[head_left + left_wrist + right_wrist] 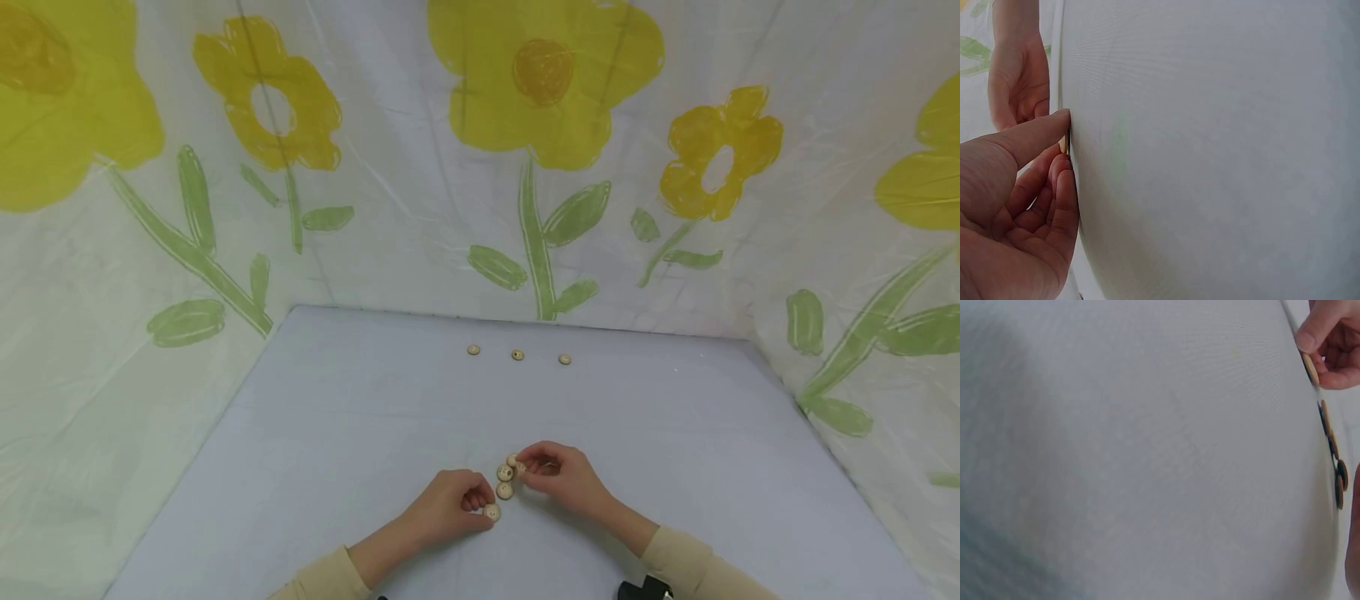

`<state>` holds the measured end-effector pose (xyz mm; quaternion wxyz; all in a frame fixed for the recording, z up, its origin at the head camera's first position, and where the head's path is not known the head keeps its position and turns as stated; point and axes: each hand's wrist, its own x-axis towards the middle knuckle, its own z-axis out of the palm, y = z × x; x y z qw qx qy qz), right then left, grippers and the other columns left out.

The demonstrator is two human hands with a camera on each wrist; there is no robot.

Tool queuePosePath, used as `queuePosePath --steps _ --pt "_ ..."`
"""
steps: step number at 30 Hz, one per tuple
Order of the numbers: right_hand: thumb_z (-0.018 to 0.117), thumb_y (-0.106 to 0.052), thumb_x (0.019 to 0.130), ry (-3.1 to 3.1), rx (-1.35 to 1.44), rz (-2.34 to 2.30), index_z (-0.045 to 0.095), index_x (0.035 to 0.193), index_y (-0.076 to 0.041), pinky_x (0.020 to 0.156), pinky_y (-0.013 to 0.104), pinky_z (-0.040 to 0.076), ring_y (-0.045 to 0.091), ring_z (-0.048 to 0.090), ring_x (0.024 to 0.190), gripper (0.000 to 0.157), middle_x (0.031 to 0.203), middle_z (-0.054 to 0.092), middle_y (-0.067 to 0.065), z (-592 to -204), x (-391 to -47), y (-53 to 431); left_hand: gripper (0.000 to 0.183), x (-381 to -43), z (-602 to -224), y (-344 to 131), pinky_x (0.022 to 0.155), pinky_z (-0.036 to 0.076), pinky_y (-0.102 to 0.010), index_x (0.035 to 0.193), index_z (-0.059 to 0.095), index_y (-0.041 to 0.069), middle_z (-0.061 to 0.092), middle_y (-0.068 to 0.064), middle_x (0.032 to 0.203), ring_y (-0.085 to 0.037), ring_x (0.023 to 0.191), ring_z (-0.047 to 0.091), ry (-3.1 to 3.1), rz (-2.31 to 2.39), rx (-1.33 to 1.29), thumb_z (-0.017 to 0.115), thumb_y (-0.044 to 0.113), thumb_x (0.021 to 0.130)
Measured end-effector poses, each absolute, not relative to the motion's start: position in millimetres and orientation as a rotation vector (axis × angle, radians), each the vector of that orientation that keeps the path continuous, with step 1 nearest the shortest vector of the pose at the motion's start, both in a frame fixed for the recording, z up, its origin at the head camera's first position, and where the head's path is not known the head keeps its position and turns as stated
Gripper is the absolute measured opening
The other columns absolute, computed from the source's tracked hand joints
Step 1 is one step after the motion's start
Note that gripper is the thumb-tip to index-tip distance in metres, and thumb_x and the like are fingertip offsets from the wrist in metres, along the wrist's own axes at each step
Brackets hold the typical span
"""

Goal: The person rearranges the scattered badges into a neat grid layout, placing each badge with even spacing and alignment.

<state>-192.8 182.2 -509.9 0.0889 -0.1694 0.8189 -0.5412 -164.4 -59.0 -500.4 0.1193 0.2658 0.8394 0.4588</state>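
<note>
Both hands are working low over the pale table (337, 433), at a loose group of small round wooden discs. The left hand (448, 504) is pinching the left near disc (492, 512) at its rim between thumb and fingers; the gap between them is no wider than the disc. The right wrist view is confirming this pinch and showing a gap between that disc and the rest of the group. Whether it is touching the table or lifted slightly, I cannot tell.

The right hand (566, 482) is holding its thumb and forefinger nearly together around the partly covered disc (521, 469); firmness cannot be told. Just left of those fingertips, the upper disc (513, 459), the dark-marked disc (505, 472) and the nearest disc (505, 491) are lying in a short, close line running from far to near. Their markings are too small to read.

Well apart at the far side, three more discs (517, 355) are lying spaced in a row from left to right.

In my judgement, the step in hand is gathering or separating the near discs, one to each hand. The next move is likely calling for light fingertip control, especially on the right, where neighbouring discs are sitting close enough to be nudged.
</note>
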Motion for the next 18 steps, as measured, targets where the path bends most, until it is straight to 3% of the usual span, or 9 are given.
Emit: queuePosePath --steps 5,13,18 --pt "0.071 -0.002 0.085 2.387 -0.507 -1.663 0.067 0.106 0.003 0.071 0.023 0.052 0.010 0.060 0.081 0.021 0.093 0.067 0.010 -512.2 -194.5 183.4 0.018 -164.8 -501.9 -58.7 0.064 0.046 -0.019 0.089 0.068 0.009 0.058 0.007 0.076 -0.003 0.069 0.052 2.452 1.347 0.768 0.080 0.008 0.077" --pt "0.074 -0.011 0.085 2.375 -0.498 -1.705 0.069 0.104 -0.004 0.071 0.024 0.052 0.011 0.061 0.081 0.021 0.092 0.067 0.004 -513.3 -200.8 185.6 0.018 -164.2 -501.4 -59.7 0.064 0.046 -0.019 0.089 0.068 0.009 0.058 0.007 0.076 -0.003 0.069 0.053 2.460 1.349 0.782 0.080 0.007 0.076" --pt "0.074 -0.010 0.085 2.376 -0.551 -1.740 0.068 0.105 -0.003 0.072 0.025 0.053 0.011 0.062 0.081 0.022 0.092 0.068 0.006 -515.7 -206.8 188.1 0.019 -164.5 -500.5 -59.9 0.063 0.046 -0.019 0.089 0.068 0.008 0.059 0.006 0.076 -0.004 0.069 0.053 2.455 1.369 0.815 0.081 0.007 0.075"
